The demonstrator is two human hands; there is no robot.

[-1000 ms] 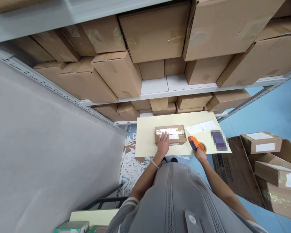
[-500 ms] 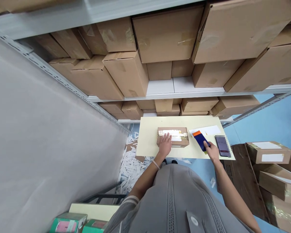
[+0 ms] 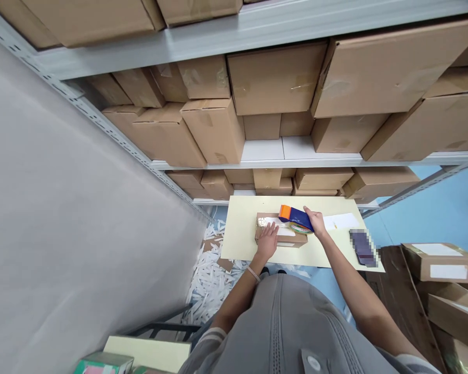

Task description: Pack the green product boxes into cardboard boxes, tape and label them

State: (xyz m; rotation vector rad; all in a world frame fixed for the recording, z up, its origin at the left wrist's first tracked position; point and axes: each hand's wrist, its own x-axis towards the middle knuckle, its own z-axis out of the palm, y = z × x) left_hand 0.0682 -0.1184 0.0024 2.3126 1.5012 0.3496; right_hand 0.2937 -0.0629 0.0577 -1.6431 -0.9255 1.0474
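Note:
A small cardboard box (image 3: pixel 263 237) with white labels and clear tape lies on the pale yellow table (image 3: pixel 239 228). My left hand (image 3: pixel 268 240) rests on the box's top with its fingers stretched out flat. My right hand (image 3: pixel 315 221) grips a blue and orange tape dispenser (image 3: pixel 298 216), held over the right part of the box. The roll of tape shows at the dispenser's underside. Whether the dispenser touches the box I cannot tell.
A white paper sheet (image 3: pixel 341 221) and a phone (image 3: pixel 362 248) lie on the table's right side. Behind stands a metal shelf (image 3: pixel 315 162) stacked with cardboard boxes. Labelled boxes (image 3: pixel 444 259) are piled at right. Paper strips (image 3: pixel 206 272) cover the floor at left, beside the wall.
My right hand has moved left with the tape dispenser, from over the paper sheet to over the box. My left hand stays flat on the box. The camera view has shifted slightly.

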